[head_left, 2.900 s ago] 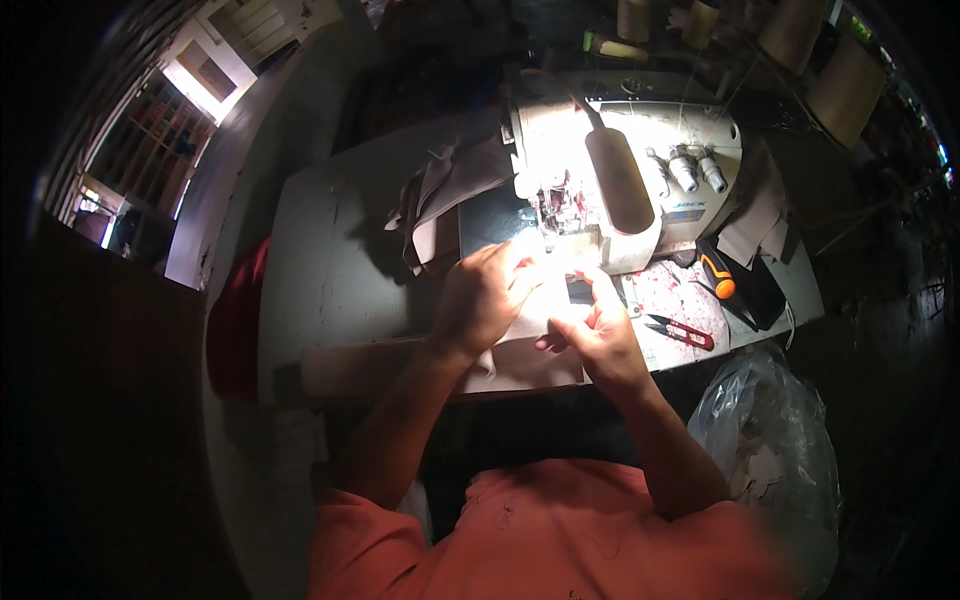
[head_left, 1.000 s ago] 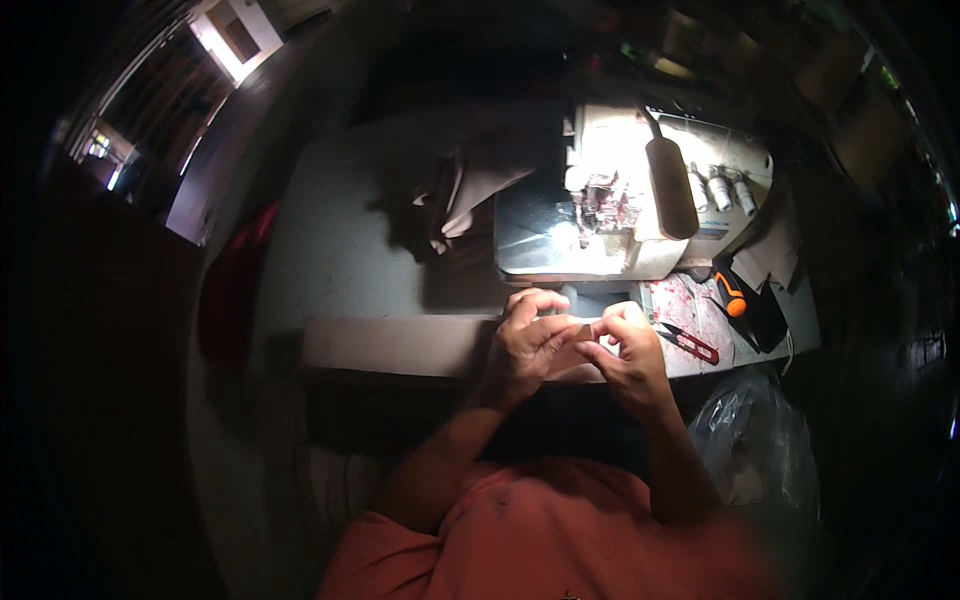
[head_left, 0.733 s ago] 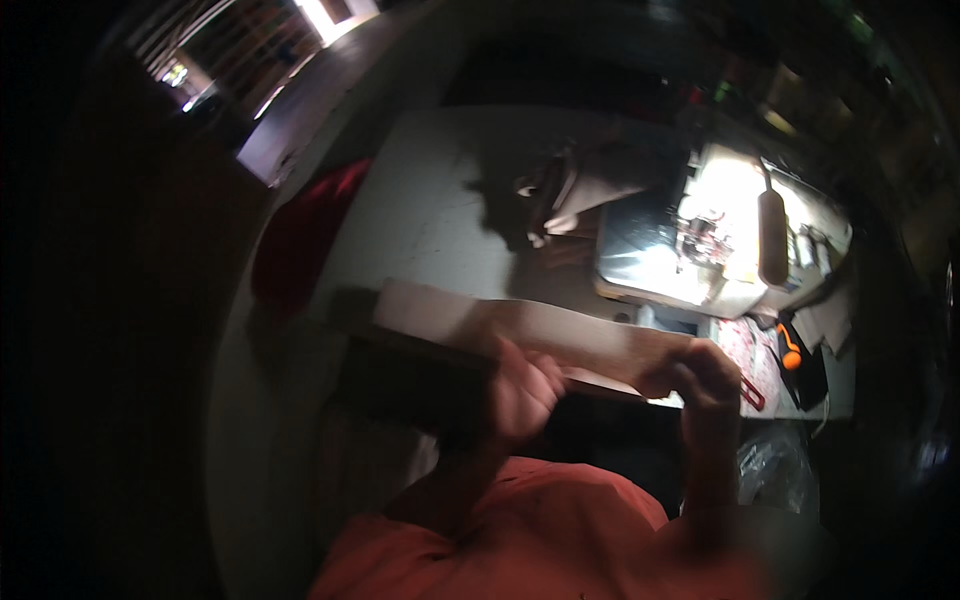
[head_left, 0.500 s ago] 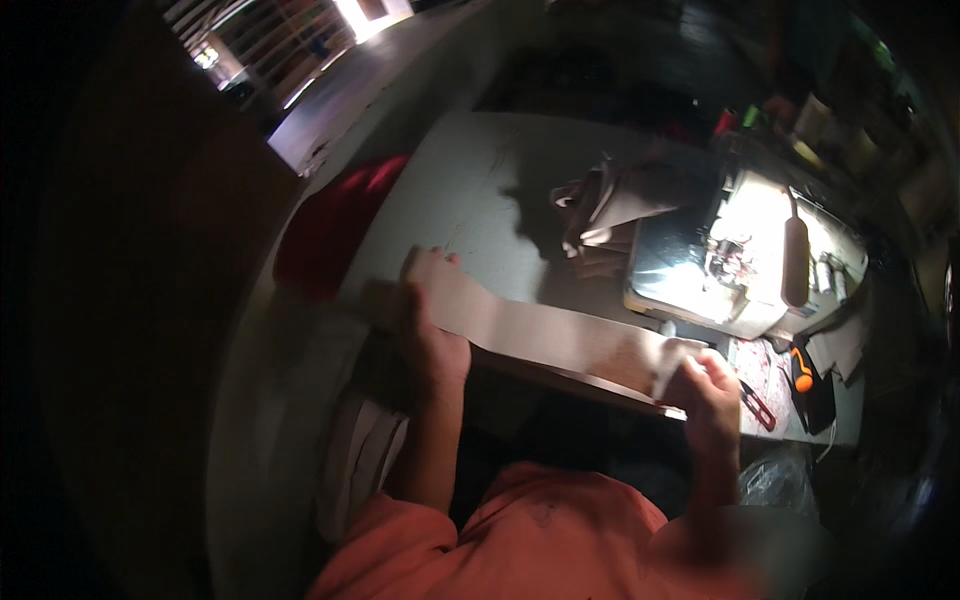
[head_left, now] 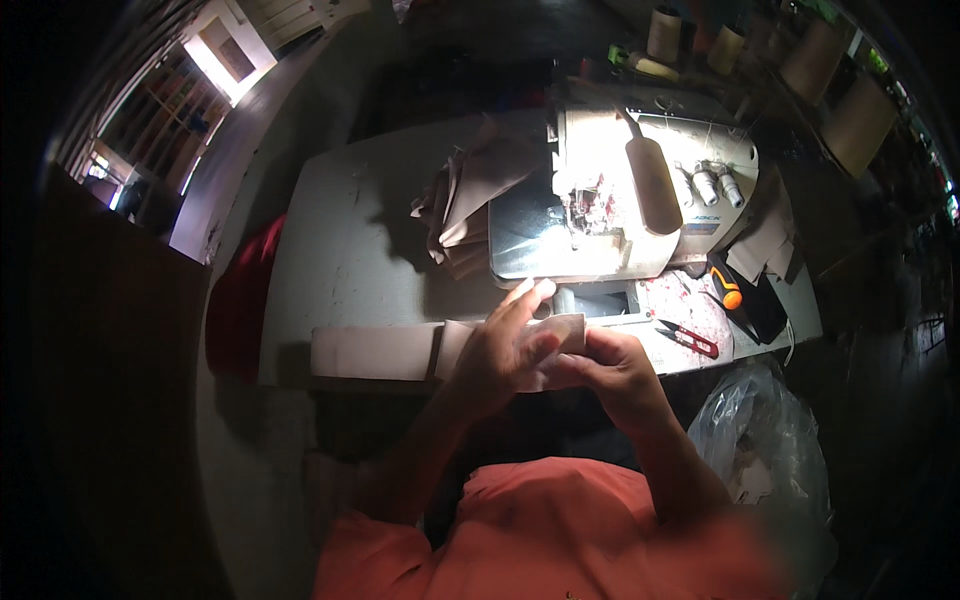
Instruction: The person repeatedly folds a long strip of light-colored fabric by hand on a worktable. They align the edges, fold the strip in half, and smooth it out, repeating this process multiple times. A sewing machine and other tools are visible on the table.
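Observation:
My left hand (head_left: 505, 345) and my right hand (head_left: 610, 365) meet at the near edge of the sewing table (head_left: 350, 250), both pinching a long pale fabric strip (head_left: 375, 350). The strip runs leftward along the table edge from my hands. My left fingers stretch up toward the lit bed of the white sewing machine (head_left: 640, 190). Just beyond my hands is the needle area, brightly lit.
A heap of beige fabric pieces (head_left: 465, 205) lies left of the machine. Red thread snips (head_left: 690, 340) and an orange-handled tool (head_left: 725, 288) lie at the right. Thread cones (head_left: 665, 30) stand behind. A clear plastic bag (head_left: 770, 440) hangs lower right; red cloth (head_left: 235, 305) hangs off the left.
Half a second ago my hands were spread wide along the strip; they have come back together in front of the machine, and my view has swung back right.

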Tool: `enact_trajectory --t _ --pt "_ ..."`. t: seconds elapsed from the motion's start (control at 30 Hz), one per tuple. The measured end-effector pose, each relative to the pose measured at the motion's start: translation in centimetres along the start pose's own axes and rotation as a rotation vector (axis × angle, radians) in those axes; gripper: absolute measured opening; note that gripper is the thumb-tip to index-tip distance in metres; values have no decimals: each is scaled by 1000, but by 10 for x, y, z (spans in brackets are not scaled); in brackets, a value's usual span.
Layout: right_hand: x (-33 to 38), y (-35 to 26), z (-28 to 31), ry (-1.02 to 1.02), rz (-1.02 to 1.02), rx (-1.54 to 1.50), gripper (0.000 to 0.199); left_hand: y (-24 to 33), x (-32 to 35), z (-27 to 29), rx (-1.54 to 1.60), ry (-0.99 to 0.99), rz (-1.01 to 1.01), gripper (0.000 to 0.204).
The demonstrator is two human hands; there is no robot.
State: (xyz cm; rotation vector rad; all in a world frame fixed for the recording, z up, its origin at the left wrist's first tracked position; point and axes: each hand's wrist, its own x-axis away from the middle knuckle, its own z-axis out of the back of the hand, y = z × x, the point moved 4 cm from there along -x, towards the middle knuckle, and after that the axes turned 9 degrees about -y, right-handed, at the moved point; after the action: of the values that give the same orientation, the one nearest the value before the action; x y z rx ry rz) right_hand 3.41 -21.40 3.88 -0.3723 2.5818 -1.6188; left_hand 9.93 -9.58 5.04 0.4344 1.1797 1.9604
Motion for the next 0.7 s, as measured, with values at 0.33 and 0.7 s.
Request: enact_trajectory --t 0.33,0.7 --pt "-2 1 14 97 -32 -15 17 4 -27 18 211 -50 177 16" --pt "-25 13 42 323 205 19 24 -5 -67 10 -642 -16 -179 19"
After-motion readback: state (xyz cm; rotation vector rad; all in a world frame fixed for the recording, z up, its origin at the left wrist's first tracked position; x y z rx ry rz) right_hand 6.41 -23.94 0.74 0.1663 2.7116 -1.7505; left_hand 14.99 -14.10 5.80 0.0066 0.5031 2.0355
